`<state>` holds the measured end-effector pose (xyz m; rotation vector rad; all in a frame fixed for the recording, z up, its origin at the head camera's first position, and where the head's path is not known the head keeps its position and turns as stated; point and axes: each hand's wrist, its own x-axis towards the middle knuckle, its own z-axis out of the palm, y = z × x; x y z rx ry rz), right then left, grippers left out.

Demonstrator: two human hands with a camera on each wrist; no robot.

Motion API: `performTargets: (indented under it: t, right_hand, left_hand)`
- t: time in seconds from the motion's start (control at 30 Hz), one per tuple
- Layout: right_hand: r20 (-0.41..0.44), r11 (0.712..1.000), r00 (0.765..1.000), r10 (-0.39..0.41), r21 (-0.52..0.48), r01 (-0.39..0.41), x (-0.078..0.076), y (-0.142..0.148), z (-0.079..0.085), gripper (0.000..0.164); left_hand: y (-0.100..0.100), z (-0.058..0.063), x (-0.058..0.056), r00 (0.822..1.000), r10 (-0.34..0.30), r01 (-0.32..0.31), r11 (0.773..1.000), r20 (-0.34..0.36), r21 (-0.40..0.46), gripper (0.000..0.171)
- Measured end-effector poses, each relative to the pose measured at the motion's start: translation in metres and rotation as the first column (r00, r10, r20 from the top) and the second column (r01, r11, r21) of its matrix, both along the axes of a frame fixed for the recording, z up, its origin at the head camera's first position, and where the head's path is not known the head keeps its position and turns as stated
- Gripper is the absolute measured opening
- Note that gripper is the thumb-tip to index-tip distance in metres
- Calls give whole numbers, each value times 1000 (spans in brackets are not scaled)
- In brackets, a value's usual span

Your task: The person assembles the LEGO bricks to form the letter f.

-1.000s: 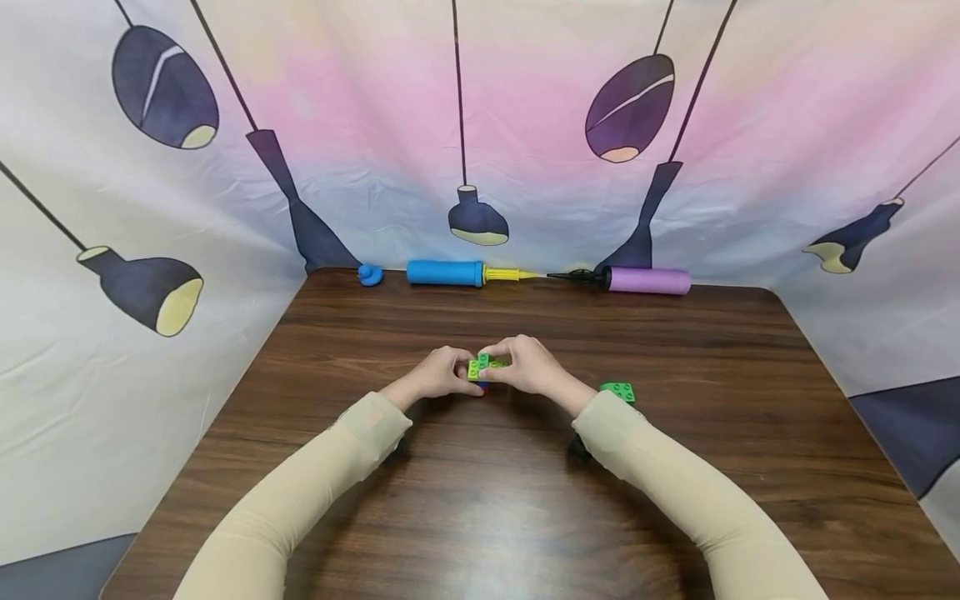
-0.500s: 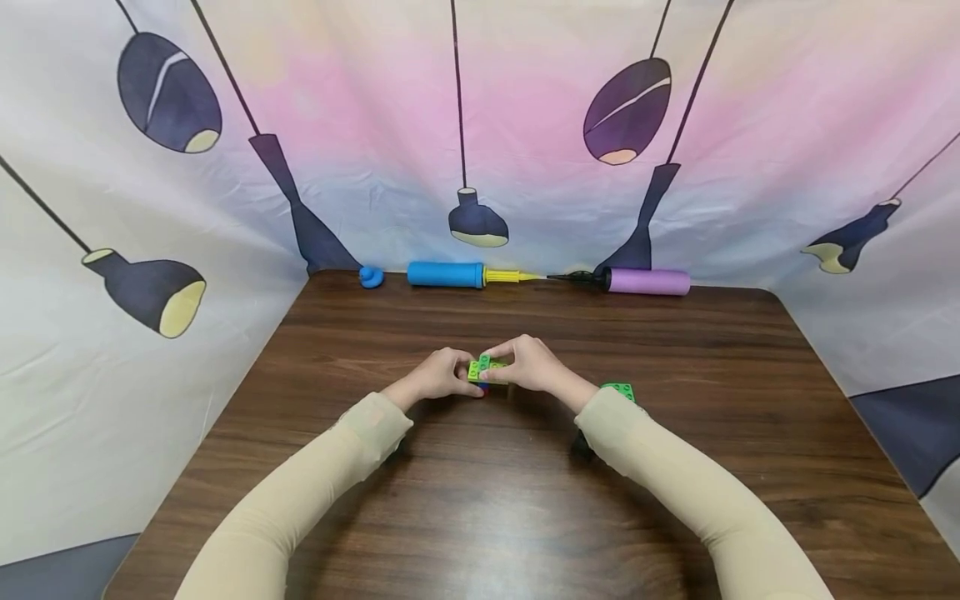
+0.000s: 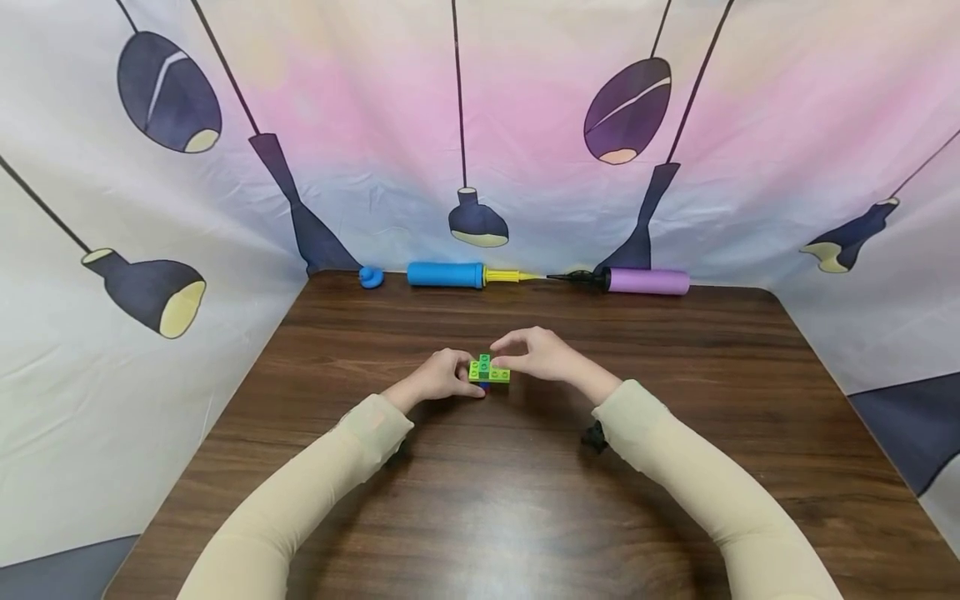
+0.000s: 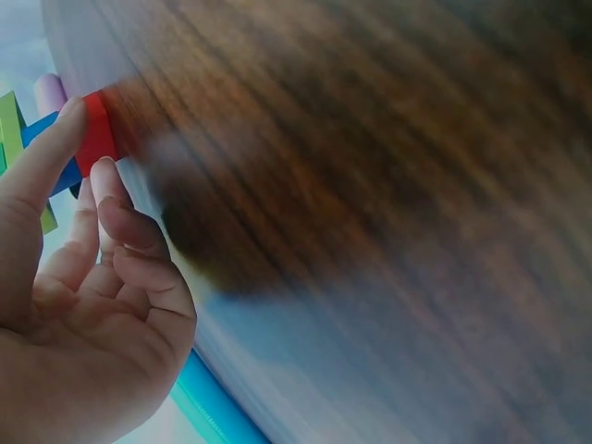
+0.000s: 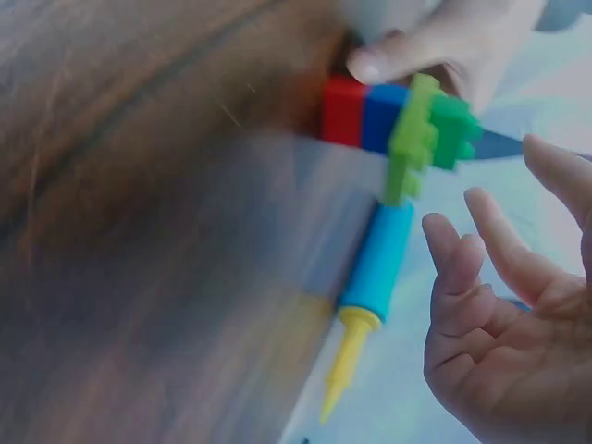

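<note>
A small stack of toy building bricks stands on the wooden table, mid-table in the head view. From bottom to top it has a red brick (image 5: 342,111), a blue brick (image 5: 383,118), a long lime-green brick (image 3: 501,376) lying crosswise and a darker green brick (image 3: 484,365). My left hand (image 3: 435,375) pinches the stack low down from the left, thumb and fingertips on the red and blue bricks. Just right of the stack is my right hand (image 3: 546,357), its fingers spread apart and nothing between them; in the right wrist view a gap shows between fingertips and bricks.
Along the back edge of the table (image 3: 720,350) lie a blue rubber duck (image 3: 371,277), a blue hand pump (image 3: 446,274) with a yellow nozzle and a purple hand pump (image 3: 648,281). A cloth backdrop (image 3: 390,108) printed with lamps hangs behind.
My right hand has let go of the darker green brick and moved a little up and right. Its sleeve now hides a loose green brick seen earlier. The left hand keeps its place.
</note>
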<state>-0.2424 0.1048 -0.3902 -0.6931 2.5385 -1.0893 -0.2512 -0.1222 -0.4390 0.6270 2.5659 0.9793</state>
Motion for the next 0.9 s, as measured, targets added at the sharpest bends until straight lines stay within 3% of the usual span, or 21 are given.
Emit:
performTargets:
  t: [0.27, 0.43, 0.63, 0.9]
  right_hand:
    - [-34, 996, 997, -71, -63, 69, 5, 38, 19, 30]
    - [-67, 994, 993, -101, -36, 99, 15, 62, 23, 30]
    - [-82, 990, 988, -127, 42, 131, 25, 93, 17, 32]
    - [-25, 981, 997, -77, 175, 80, 32, 131, 1, 30]
  left_hand:
    - [1, 3, 1, 1000, 14, -14, 1000, -16, -17, 32]
    - [-1, 5, 3, 1000, -10, 10, 1000, -18, -2, 30]
    - [-4, 3, 2, 999, -36, 37, 999, -34, 27, 27]
    - [-1, -3, -1, 1000, -2, 2, 1000, -6, -8, 28]
